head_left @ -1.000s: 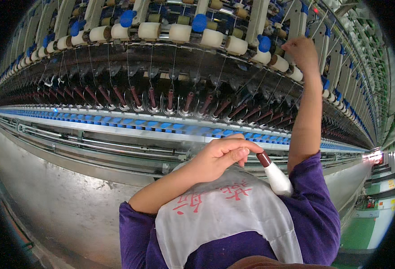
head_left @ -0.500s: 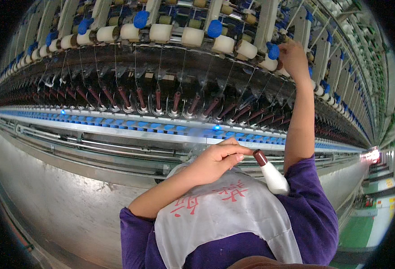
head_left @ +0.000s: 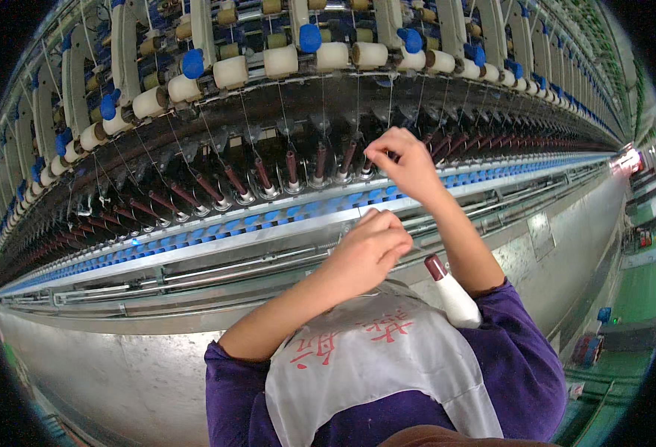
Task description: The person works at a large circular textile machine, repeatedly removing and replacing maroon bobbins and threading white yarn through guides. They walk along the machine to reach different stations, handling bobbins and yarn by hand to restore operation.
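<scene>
My right hand (head_left: 410, 165) is over the row of spindles, thumb and fingers pinched together beside the top of a brown bobbin tube (head_left: 348, 158). What the pinch holds, perhaps a fine yarn, is too small to make out. Lower down, in front of the blue-marked rail (head_left: 291, 216), my left hand (head_left: 376, 246) is closed with its fingers curled; anything inside is hidden. A yarn bobbin (head_left: 458, 302), wound white with a brown tip, leans between my white apron (head_left: 373, 365) and right upper arm, touched by neither hand.
White rollers (head_left: 281, 62) and blue knobs (head_left: 310, 37) line the spinning frame above the spindles. Thin yarns run down from them to the brown tubes. Metal rods (head_left: 186, 279) and a pale metal panel (head_left: 157, 365) lie below the rail.
My right hand has come down from the rollers and blue knob to the spindle tops. My left hand's stretched index finger has curled in. The view has turned, shifting the machine.
</scene>
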{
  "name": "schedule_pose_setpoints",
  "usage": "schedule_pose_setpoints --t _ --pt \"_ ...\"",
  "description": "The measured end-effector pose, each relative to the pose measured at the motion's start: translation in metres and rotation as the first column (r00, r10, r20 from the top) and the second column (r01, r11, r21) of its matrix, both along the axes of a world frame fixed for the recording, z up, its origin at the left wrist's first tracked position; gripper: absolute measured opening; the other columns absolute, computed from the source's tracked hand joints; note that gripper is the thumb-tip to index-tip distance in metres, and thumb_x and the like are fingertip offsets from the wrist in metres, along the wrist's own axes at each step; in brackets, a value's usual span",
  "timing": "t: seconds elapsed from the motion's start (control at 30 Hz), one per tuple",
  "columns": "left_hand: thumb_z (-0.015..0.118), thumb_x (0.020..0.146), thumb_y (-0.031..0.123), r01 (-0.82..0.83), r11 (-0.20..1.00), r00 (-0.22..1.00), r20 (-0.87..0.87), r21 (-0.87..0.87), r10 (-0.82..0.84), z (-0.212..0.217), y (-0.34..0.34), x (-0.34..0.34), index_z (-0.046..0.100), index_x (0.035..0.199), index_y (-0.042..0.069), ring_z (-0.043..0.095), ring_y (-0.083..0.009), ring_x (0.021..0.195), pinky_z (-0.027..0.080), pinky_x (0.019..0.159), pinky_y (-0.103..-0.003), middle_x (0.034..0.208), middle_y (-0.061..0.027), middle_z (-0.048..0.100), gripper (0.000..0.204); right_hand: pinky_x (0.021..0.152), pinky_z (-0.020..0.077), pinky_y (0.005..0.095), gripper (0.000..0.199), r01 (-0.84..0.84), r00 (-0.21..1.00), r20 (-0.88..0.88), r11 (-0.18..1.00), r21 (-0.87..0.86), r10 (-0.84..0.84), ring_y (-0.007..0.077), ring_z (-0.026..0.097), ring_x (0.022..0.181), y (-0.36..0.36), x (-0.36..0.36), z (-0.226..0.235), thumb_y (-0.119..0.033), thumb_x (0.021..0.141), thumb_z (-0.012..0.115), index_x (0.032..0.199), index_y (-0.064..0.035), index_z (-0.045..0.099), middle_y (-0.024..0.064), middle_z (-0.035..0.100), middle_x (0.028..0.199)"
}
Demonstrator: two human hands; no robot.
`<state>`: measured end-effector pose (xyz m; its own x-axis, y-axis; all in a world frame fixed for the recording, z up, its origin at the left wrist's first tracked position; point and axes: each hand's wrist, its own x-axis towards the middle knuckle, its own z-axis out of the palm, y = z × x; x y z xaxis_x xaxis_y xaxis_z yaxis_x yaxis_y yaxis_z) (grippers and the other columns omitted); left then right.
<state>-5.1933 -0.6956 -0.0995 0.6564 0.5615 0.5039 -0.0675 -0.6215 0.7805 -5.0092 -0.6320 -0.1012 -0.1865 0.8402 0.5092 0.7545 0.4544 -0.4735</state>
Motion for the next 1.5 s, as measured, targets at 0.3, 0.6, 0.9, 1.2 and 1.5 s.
schedule_pose_setpoints --t 0.3,0.6,0.9,1.2,1.5 --pt "0.056 0.084 0.011 -0.192 0.949 0.967 -0.212 -0.249 0.140 -0.014 -0.058 -0.049 0.061 0.088 0.003 0.056 -0.0256 0.081 0.044 0.072 -0.034 0.082 -0.0098 0.060 0.011 0.074 0.0429 0.0257 0.036 0.149 0.607 -0.668 0.887 -0.436 -0.430 0.0130 0.057 0.082 0.097 0.035 -0.030 -0.027 0.088 0.056 0.112 0.0002 0.055 0.0084 0.063 0.094" --pt "0.055 0.089 0.022 -0.208 0.511 0.966 -0.093 -0.834 0.241 -0.095 -0.059 -0.023 0.059 0.109 0.001 0.056 -0.0127 0.093 0.043 0.083 -0.027 0.100 -0.0054 0.063 0.029 0.064 0.0405 0.0231 0.014 -0.354 0.625 -0.771 0.836 -0.419 -0.122 0.0081 0.044 0.062 -0.094 0.001 -0.086 -0.016 0.087 0.056 0.089 -0.0034 0.061 0.0006 0.057 0.077" --pt "0.052 0.091 0.019 0.196 0.403 0.911 0.318 -0.894 0.261 -0.046 -0.020 0.047 0.058 0.105 0.001 0.027 -0.0030 0.048 0.023 0.044 -0.019 0.064 0.0046 0.044 0.023 0.079 0.0483 0.0309 0.022 -0.804 0.285 -0.889 0.416 -0.425 -0.358 0.0133 0.059 0.078 -0.180 0.027 -0.097 -0.018 0.086 0.058 0.100 -0.0012 0.061 0.0064 0.063 0.093" --pt "0.053 0.082 0.004 -0.151 0.987 0.932 0.325 -0.058 0.161 0.014 -0.025 -0.022 0.069 0.084 0.003 0.048 -0.0183 0.053 0.041 0.051 -0.029 0.062 -0.0065 0.054 0.016 0.068 0.0474 0.0261 0.027 0.336 0.719 -0.626 0.940 -0.066 -0.301 0.0129 0.060 0.073 0.011 0.067 -0.038 -0.020 0.079 0.067 0.099 -0.0027 0.062 0.0062 0.065 0.084" --pt "0.059 0.082 0.019 -0.310 0.949 0.756 0.591 -0.055 0.281 0.073 -0.056 -0.031 0.039 0.059 0.015 0.035 -0.0137 0.057 0.042 0.070 -0.036 0.049 0.0020 0.035 0.031 0.062 0.0453 0.0297 0.018 0.580 0.674 -0.615 0.808 0.100 -0.409 0.0198 0.057 0.065 0.135 0.046 -0.035 -0.011 0.074 0.070 0.087 -0.0005 0.064 0.0102 0.059 0.076"
